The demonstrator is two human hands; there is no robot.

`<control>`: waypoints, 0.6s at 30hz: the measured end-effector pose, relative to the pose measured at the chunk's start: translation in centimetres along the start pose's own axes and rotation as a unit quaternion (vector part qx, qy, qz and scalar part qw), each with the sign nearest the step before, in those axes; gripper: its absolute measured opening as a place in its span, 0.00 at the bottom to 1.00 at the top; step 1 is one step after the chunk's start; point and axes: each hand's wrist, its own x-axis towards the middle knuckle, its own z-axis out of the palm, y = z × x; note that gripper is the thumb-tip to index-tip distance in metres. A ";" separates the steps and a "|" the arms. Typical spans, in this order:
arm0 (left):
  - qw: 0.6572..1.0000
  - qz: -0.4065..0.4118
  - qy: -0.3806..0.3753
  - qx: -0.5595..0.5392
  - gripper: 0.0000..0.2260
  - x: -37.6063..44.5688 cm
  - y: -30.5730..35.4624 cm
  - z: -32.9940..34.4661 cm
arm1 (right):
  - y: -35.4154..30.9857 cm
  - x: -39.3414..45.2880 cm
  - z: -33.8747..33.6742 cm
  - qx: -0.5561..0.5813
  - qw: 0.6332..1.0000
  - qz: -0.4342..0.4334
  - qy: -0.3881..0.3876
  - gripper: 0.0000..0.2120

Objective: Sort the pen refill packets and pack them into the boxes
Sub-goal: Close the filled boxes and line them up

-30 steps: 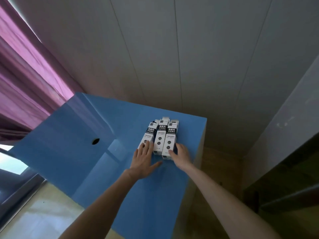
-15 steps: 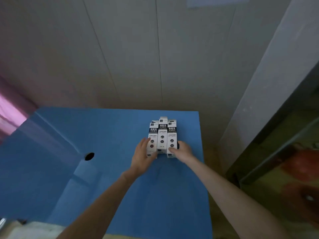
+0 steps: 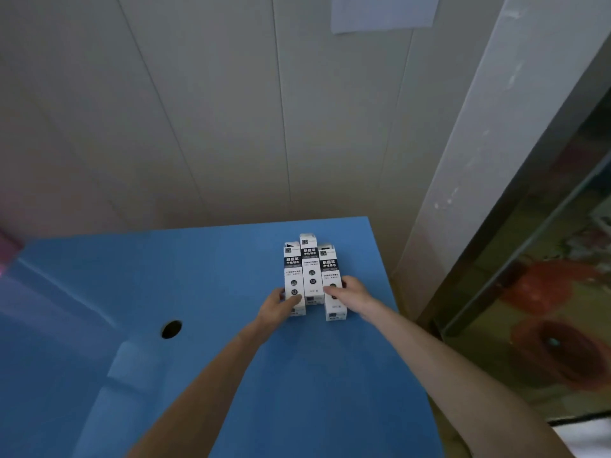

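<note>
Three white refill boxes with black bands lie side by side on the blue table [image 3: 231, 276], near its far right corner. My left hand [image 3: 279, 307] grips the near end of the left box [image 3: 292, 269], thumb on top. My right hand [image 3: 350, 292] grips the right box [image 3: 329, 269] from its right side, fingers over its top. The middle box [image 3: 310, 259] lies a little farther back between them, untouched. The right box sits slightly nearer to me than the others. No loose refill packets are in view.
A round black hole [image 3: 171, 328] is cut in the table to the left of my hands. The table's right edge runs close beside my right arm. A pale panelled wall [image 3: 231, 110] stands behind, and a dark door frame [image 3: 496, 292] is on the right.
The view has swung right and down, so the pink curtain has left the picture. My hands have closed onto the outer boxes, and the right box has slid toward me.
</note>
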 end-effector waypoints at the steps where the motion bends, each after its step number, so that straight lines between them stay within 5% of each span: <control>1: 1.000 -0.006 -0.009 0.005 0.18 0.1 0.2 -0.1 | -0.2 0.4 0.1 0.002 1.000 0.003 -0.002 0.07; 8: 0.998 0.007 -0.056 0.029 0.13 1.0 3.2 -0.9 | -0.5 4.4 -0.2 0.037 0.999 -0.003 0.038 0.13; 12: 0.998 0.010 -0.061 0.017 0.16 1.6 2.9 -1.5 | 0.1 5.7 -1.0 0.081 0.996 0.041 0.026 0.36; 15: 0.997 0.011 -0.074 0.011 0.17 1.7 2.6 -1.5 | 0.3 6.3 -1.2 0.068 0.997 0.044 -0.020 0.20; 18: 0.997 0.025 -0.077 0.021 0.15 1.7 2.6 -1.2 | -0.1 6.3 -0.6 0.059 0.998 0.019 -0.002 0.13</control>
